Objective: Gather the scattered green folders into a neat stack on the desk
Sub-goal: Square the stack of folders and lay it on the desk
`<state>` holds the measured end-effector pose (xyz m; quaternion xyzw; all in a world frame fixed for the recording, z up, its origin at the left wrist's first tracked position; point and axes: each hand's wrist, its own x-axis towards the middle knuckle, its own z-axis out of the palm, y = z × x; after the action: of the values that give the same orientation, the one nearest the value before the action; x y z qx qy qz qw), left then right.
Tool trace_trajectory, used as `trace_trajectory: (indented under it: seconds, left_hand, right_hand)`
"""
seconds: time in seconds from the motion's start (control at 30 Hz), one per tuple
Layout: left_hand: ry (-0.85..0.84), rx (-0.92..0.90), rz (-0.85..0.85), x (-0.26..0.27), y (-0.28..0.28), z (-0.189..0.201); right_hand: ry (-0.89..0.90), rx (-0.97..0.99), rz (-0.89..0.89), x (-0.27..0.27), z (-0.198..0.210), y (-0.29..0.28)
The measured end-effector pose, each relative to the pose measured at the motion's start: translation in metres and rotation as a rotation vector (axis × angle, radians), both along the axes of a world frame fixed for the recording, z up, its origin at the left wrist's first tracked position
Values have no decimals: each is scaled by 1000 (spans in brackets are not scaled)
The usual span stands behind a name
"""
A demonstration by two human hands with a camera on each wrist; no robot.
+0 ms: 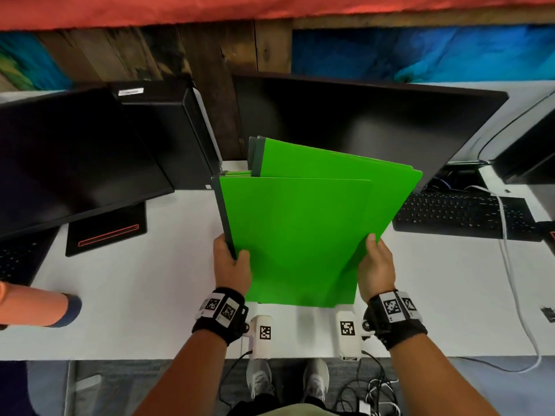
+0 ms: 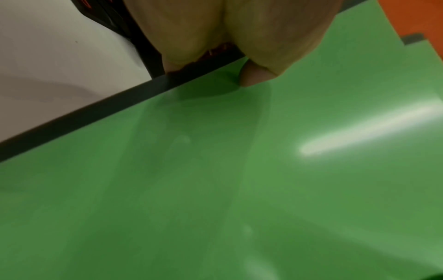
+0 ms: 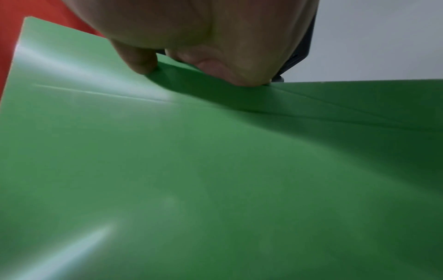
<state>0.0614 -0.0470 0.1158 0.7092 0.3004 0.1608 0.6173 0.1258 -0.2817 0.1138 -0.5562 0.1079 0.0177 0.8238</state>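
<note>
Several green folders (image 1: 300, 229) with dark spines are bunched together, tilted up above the white desk (image 1: 135, 295); their far ends fan apart unevenly. My left hand (image 1: 232, 265) grips the bundle's left spine edge, thumb on the top cover. My right hand (image 1: 375, 265) grips the right edge, thumb on top. In the left wrist view my thumb presses the green cover (image 2: 215, 180) beside the dark spine. The right wrist view shows my fingers pinching the overlapping green sheets (image 3: 191, 170).
Two dark monitors (image 1: 360, 121) (image 1: 69, 163) stand behind the folders, with a black box between them. A black keyboard (image 1: 462, 214) and white cable (image 1: 510, 280) lie at right. Another person's orange sleeve (image 1: 33, 307) rests on the desk's left edge.
</note>
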Motion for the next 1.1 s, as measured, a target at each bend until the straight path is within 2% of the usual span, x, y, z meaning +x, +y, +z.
trace_trajectory:
  seconds: [0.17, 0.33, 0.53, 0.67, 1.0, 1.1]
  left_hand:
    - [-11, 9, 11, -2, -8, 4]
    - [-123, -15, 38, -4, -10, 10]
    - [26, 78, -78, -13, -12, -4]
    - [43, -28, -127, -13, -16, -9]
    - [163, -111, -253, -8, -5, -2]
    - [79, -72, -285, -12, 1, 8]
  right_hand:
    - [-66, -38, -7, 1, 0, 6]
    - [-234, -151, 56, -1, 11, 10]
    - [-108, -342, 174, -6, -13, 2]
    - [-63, -406, 210, -7, -22, 2]
    - [-11, -423, 245, 2, -21, 3]
    - [-25, -415, 275, 6, -17, 0]
